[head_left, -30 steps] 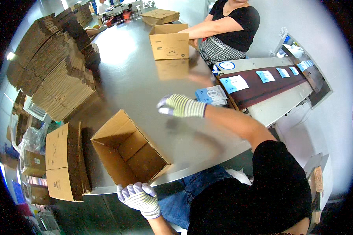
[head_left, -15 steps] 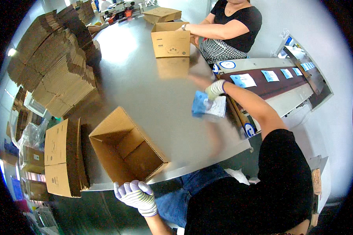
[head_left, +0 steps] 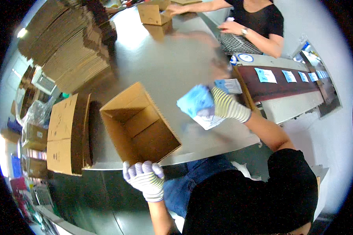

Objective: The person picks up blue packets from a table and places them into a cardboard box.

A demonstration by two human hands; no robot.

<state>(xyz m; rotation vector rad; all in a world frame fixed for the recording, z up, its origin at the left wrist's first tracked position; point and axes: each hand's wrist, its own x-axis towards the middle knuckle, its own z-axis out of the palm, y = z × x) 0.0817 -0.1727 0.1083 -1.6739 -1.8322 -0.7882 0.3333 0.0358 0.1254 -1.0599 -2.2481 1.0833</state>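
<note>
My right hand (head_left: 230, 106), in a striped knit glove, is closed on a blue and white packet (head_left: 196, 101) above the table. Just beyond it, a similar packet (head_left: 231, 86) lies at the table's right edge by the conveyor. An open cardboard box (head_left: 143, 117) sits tilted near the table's front edge, its mouth toward me; its visible inside shows bare cardboard. At its near rim is my gloved left hand (head_left: 145, 181), fingers bent against the edge; their exact grip is partly hidden.
A conveyor belt (head_left: 280, 92) at the right carries several packets. Flattened cartons (head_left: 62, 135) stand left of the box, with a tall stack of cardboard (head_left: 66, 43) behind. Across the metal table (head_left: 153, 66), a co-worker (head_left: 259, 23) reaches toward another box (head_left: 151, 15).
My right hand has brought a packet nearer, toward the box. Another packet now shows at the table's right edge. The view has shifted, and the co-worker's box stands farther away and turned.
</note>
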